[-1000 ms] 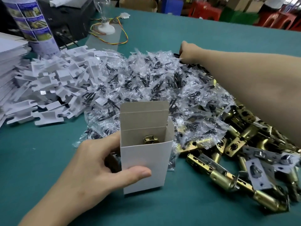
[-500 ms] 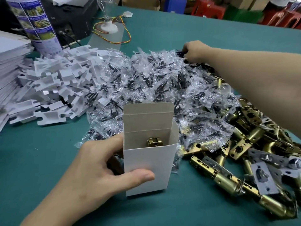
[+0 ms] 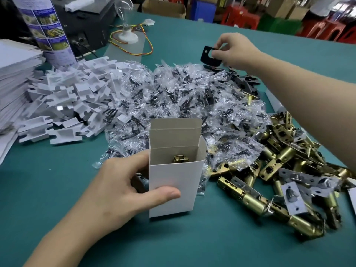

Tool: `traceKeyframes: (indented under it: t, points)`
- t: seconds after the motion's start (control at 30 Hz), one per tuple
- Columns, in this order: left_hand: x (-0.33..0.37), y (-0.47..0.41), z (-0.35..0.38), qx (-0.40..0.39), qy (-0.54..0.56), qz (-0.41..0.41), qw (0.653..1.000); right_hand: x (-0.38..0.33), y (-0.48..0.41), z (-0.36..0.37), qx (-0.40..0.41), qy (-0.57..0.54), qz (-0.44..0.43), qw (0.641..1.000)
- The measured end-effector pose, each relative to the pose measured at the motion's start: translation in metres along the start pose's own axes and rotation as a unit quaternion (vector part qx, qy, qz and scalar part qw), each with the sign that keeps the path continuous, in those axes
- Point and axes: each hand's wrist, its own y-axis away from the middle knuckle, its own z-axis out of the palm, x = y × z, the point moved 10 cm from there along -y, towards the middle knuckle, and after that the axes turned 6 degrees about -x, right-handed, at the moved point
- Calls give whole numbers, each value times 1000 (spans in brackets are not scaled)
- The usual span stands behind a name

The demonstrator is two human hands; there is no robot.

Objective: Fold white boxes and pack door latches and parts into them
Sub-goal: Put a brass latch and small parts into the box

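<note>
My left hand [image 3: 123, 187] grips an upright white box [image 3: 173, 182] near the table's front, its top flap standing open. The brass end of a door latch [image 3: 180, 158] shows inside the box. My right hand [image 3: 233, 50] is raised over the far side of the piles and pinches a black plate [image 3: 209, 56] with a hole in it. More black plates [image 3: 238, 79] lie under that hand. A heap of clear screw bags [image 3: 185, 105] fills the middle. Brass latches [image 3: 269, 174] are piled at the right.
White plastic parts [image 3: 67, 99] lie heaped at the left, beside a stack of flat white box blanks [image 3: 13, 78]. A printed cylinder [image 3: 48, 29], a black device [image 3: 86, 22] and a lamp base with coloured wires [image 3: 131, 37] stand at the back.
My right hand has lifted off the far pile and come up with a black plate pinched in its fingers. My left hand still holds the box in the same place.
</note>
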Motion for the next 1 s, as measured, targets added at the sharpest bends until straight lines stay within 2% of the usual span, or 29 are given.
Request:
traceKeyframes:
  t: [0.07,0.23,0.33,0.47,0.53,0.6,0.67,0.77,0.83,0.93,1.0]
  points:
    - [-1,0,0,0,6,0,1000,-23,31,-7,-13,-113,-19,993]
    - [-10,1,-2,7,7,-10,1000,-83,117,-17,-43,-269,-66,960]
    - [-15,1,-2,8,6,-17,1000,-107,166,-15,-83,-383,-67,917]
    - [-18,3,-1,4,7,-15,1000,-129,222,1,-156,-515,-51,841]
    - [-15,4,-1,4,4,-4,1000,-142,248,9,-214,-556,-54,802]
    - [-13,5,-1,6,1,3,1000,-153,267,16,-257,-567,-56,780]
    - [-15,5,-2,10,1,0,1000,-156,277,17,-246,-547,-59,798]
    - [-19,5,-2,14,-4,-4,1000,-163,282,7,-163,-445,-129,871]
    - [-19,6,-1,11,-10,0,1000,-167,284,2,-114,-376,-161,906]
    - [-18,6,1,4,-14,6,1000,-173,279,1,-58,-269,-187,943]
    - [-21,6,1,3,-11,-1,1000,-176,275,3,-28,-239,-189,952]
